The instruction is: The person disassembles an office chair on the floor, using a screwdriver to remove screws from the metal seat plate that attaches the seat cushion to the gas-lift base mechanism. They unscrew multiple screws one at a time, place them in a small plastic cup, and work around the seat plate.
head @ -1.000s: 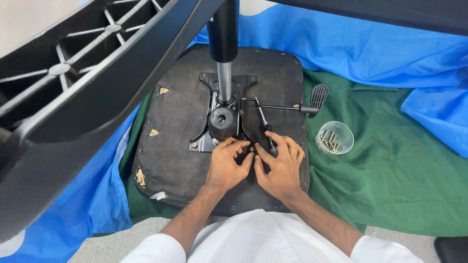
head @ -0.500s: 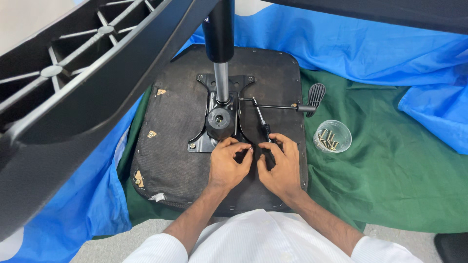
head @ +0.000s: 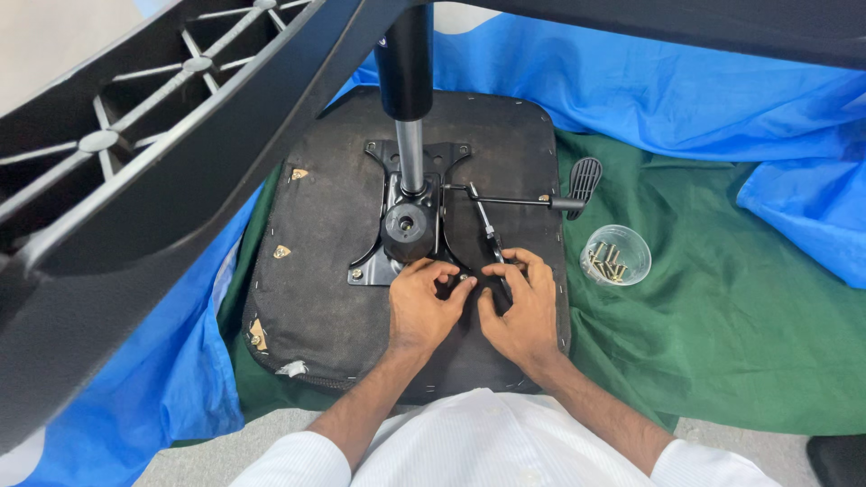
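Note:
A black chair seat (head: 325,298) lies upside down on cloth, with a black metal mechanism plate (head: 374,261) fixed to it. My left hand (head: 419,307) and my right hand (head: 521,311) meet at the plate's near right corner. The left fingertips pinch a small silvery bolt (head: 465,280) there. Fingers of the right hand curl over the black handle of a screwdriver (head: 488,233), whose shaft points away from me across the plate. The corner itself is mostly hidden by my fingers.
A gas lift cylinder (head: 406,63) rises from the plate to a black star base (head: 135,180) looming at upper left. A lever with a paddle handle (head: 586,176) sticks out to the right. A clear cup of bolts (head: 615,254) stands on green cloth (head: 722,343); blue cloth (head: 677,90) lies behind.
Both hands stay at the plate's near right corner. The fingertips shifted slightly, parting a little and then closing in on the bolt again; the screwdriver moved only a little.

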